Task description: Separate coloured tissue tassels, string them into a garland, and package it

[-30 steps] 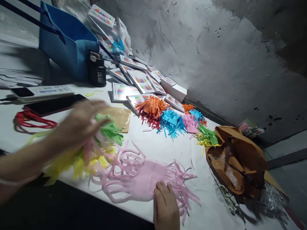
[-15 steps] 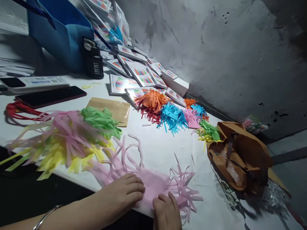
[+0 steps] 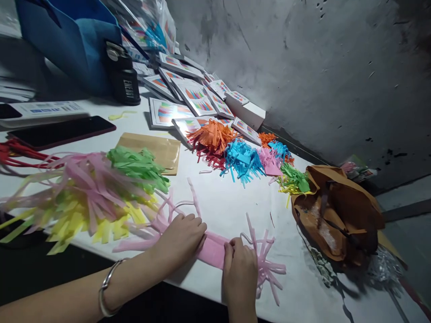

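A pink fringed paper piece [image 3: 212, 247] lies near the front edge of the white table [image 3: 229, 202], rolled into a narrow band with fringe sticking out at both ends. My left hand [image 3: 180, 240] presses on its left part with fingers curled over it. My right hand [image 3: 239, 269] grips the right part, fingers closed on the roll. A silver bangle [image 3: 107, 287] sits on my left wrist. A heap of pink, yellow and green fringed paper [image 3: 90, 193] lies to the left.
Orange, blue, pink and green fringe bundles [image 3: 240, 157] lie mid-table. Behind them are colourful packets [image 3: 191, 96], a white box [image 3: 247, 114], a black bottle [image 3: 123, 76], a blue bag [image 3: 74, 40], a phone [image 3: 62, 132], a brown envelope [image 3: 158, 150]. A brown bag [image 3: 336, 215] sits right, against a grey wall.
My left hand left the mixed fringe heap and came down on the pink piece. Both hands have rolled the flat pink piece into a narrow band. The view shifted slightly.
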The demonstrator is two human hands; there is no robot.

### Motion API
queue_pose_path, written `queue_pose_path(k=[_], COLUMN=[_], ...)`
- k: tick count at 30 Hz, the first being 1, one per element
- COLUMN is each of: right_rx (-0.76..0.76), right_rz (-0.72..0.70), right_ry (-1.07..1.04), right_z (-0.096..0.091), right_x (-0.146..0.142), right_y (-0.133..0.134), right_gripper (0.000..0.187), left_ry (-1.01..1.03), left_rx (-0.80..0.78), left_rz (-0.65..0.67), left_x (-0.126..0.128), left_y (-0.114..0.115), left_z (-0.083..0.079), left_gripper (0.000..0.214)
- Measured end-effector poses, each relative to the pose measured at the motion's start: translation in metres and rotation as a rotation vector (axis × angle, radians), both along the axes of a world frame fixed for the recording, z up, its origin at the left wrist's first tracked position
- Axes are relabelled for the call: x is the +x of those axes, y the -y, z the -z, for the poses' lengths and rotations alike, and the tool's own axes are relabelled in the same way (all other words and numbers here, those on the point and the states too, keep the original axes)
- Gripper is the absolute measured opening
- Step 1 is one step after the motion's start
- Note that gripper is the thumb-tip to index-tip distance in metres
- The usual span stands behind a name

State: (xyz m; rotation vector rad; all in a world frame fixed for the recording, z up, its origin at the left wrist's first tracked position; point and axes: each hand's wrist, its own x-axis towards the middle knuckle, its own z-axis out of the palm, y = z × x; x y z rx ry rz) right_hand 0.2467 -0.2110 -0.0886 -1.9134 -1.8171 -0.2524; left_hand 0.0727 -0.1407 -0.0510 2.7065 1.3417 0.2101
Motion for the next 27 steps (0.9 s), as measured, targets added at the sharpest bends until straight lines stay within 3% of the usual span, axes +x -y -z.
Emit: queue_pose_path(k=[4,8,10,12,14,18,21,24,27], right_rx=[0.036,0.228,0.27,0.218,0.171,0.211,0.219,0.155,0.118], right_rz=[0.035,0.055,-0.108,-0.327,-0.442,-0.396,-0.382,-0.414,-0.424], right_ry=[0.042,0.125,0.113,0.087,0.087,0.081,0.019,-0.026,0.001], right_z=[-0.001,-0.014,-0.02,-0.021,-0.017,-0.009,-0.015,-0.023,-0.021], right_x=[0.005,0.01,0.009,0.005,0.0,-0.008,-0.012,-0.017,-0.018], right_y=[-0.005,0.002,0.01,0.017,0.02,0.016,0.017,0.022,0.027], right_gripper=[0.033,0.021,0.019,0.023,0.027,0.025,0.023,0.019,0.019], left_ry=[0.023,0.044,0.048,0.062,0.077,0.178,0.341,0.414,0.44], left_rx=[-0.041,-0.032,-0.015,-0.001,-0.009,0.037,0.199,0.245,0.178], left_rz=[0.014,0.02,0.026,0.026,0.024,-0.017,0.072,0.234,0.275], left_x=[-0.001,-0.001,-0.001,-0.001,-0.002,-0.009,-0.013,-0.015,-0.02], left_y=[-0.003,-0.005,-0.005,-0.006,-0.007,0.0,0.012,0.023,0.027], left_z=[0.001,0.003,0.005,0.006,0.005,0.006,0.014,0.024,0.03], left_gripper=[0.02,0.021,0.022,0.022,0.022,0.008,0.043,0.019,0.017])
